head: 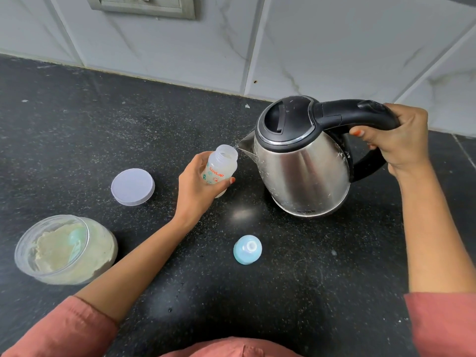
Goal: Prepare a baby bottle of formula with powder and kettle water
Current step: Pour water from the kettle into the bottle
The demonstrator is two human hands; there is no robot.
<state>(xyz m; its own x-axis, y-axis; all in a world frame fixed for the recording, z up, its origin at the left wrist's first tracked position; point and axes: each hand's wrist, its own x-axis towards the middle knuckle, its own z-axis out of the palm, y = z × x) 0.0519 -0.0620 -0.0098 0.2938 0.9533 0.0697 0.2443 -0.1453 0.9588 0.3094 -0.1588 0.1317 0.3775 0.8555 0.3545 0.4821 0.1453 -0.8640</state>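
Observation:
My left hand (194, 185) grips a small translucent baby bottle (221, 166) with orange lettering, tilted with its open neck toward the right. My right hand (396, 140) holds the black handle of a steel kettle (301, 161), tipped left so its spout touches the bottle's rim, where a thin trickle of water shows. The bottle's blue teat cap (247, 249) lies on the black counter (77, 124) in front of me. An open clear jar of pale formula powder (64, 249) stands at the lower left, a light green scoop inside it.
The jar's round lilac lid (132, 187) lies flat left of my left hand. A white tiled wall with a socket plate (144, 5) rises behind the counter. A few water drops dot the counter near my body.

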